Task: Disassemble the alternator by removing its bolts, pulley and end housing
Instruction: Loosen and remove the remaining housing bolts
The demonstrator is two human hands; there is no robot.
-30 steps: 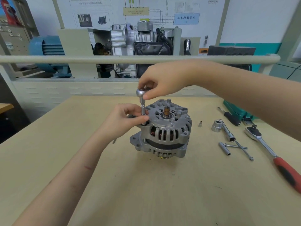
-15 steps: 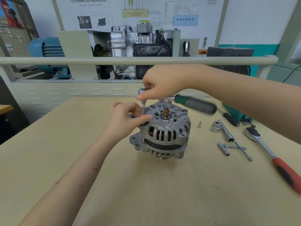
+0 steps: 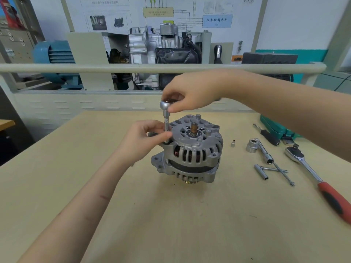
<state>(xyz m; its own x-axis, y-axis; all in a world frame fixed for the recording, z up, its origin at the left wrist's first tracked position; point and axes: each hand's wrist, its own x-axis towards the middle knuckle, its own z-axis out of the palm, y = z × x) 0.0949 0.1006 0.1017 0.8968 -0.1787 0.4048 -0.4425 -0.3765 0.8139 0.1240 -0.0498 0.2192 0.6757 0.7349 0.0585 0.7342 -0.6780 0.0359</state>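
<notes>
A silver alternator point(image 3: 191, 150) stands on the wooden bench, its slotted end housing up and its brass shaft end point(image 3: 194, 127) showing at the centre. A ratchet head point(image 3: 164, 104) sits on a thin upright extension point(image 3: 166, 124) whose socket meets a bolt at the housing's left edge. My left hand point(image 3: 146, 138) pinches the lower part of that extension. My right hand point(image 3: 188, 95) grips the ratchet head from above and from the right. The ratchet's handle is hidden behind my right hand. The pulley under the alternator shows only as a thin rim point(image 3: 190, 181).
To the right on the bench point(image 3: 171, 215) lie a small socket point(image 3: 232, 144), a large socket on a bar point(image 3: 252, 146), a T-bar with long bolts point(image 3: 273, 168), a red-handled ratchet point(image 3: 321, 183), a black-handled screwdriver point(image 3: 268, 136) and a green tool case point(image 3: 273, 128). A rail point(image 3: 95, 68) runs behind the bench.
The green ratchet handle, swung out to the right half a second ago, is now hidden behind my right hand. My left hand stays on the extension.
</notes>
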